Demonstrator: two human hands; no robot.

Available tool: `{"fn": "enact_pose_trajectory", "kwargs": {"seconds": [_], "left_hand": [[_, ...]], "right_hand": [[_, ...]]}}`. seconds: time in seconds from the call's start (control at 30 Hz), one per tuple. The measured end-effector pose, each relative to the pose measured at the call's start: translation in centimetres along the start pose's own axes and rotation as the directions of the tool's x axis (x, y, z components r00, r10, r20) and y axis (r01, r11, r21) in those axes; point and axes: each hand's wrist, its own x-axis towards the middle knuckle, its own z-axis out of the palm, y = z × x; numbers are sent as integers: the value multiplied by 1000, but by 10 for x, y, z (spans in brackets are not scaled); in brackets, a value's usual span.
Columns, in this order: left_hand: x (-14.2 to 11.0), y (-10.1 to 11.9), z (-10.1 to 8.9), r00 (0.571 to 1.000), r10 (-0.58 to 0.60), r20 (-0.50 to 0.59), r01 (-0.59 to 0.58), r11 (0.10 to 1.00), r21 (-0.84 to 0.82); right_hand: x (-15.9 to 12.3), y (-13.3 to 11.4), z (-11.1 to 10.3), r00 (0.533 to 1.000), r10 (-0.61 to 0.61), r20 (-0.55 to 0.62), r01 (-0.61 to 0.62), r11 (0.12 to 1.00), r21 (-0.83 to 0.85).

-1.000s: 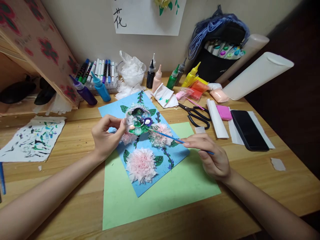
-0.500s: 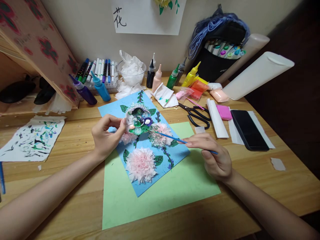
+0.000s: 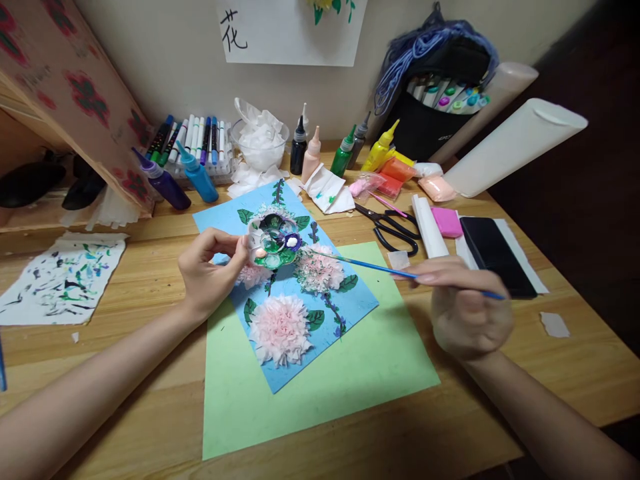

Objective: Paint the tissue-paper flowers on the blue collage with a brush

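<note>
Pinched at its left rim, a small round paint palette (image 3: 274, 241) with green, purple, white and peach paint is in my left hand (image 3: 213, 270). My right hand (image 3: 470, 307), slightly blurred, is closed around a thin blue paintbrush (image 3: 373, 265) whose tip points left toward the palette, a little apart from it. Below both lies a blue sheet (image 3: 285, 360) with painted vines, green leaves and several crumpled-tissue flowers; one pale pink flower (image 3: 281, 330) shows whole, while the palette partly covers others. Under the blue sheet is a larger light green sheet (image 3: 320, 413).
Along the back stand paint bottles (image 3: 345, 152), a marker set (image 3: 193, 140) and a bowl of tissue (image 3: 263, 137). Black scissors (image 3: 393, 227), a white paper roll (image 3: 429, 227) and a phone (image 3: 493, 253) lie to the right. A paint-smeared cloth (image 3: 65, 280) lies left.
My right hand has moved right with the paintbrush, drawing its tip away from the palette. My left hand holds the palette in nearly the same place.
</note>
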Motion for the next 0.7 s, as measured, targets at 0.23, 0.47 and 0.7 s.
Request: {"fn": "enact_pose_trajectory", "kwargs": {"seconds": [0.23,0.47,0.7], "left_hand": [[1,1,0,1000,0,-5,0,999,-40],[1,1,-1,1000,4,11,-4,999,-33],[0,1,-1,1000,-9,20,10,999,-36]], "right_hand": [[11,5,-4,984,-34,-178,40,999,33],[1,13,-4,999,6,-41,-4,998,60],[0,14,-2,1000,-28,-10,29,999,44]]}}
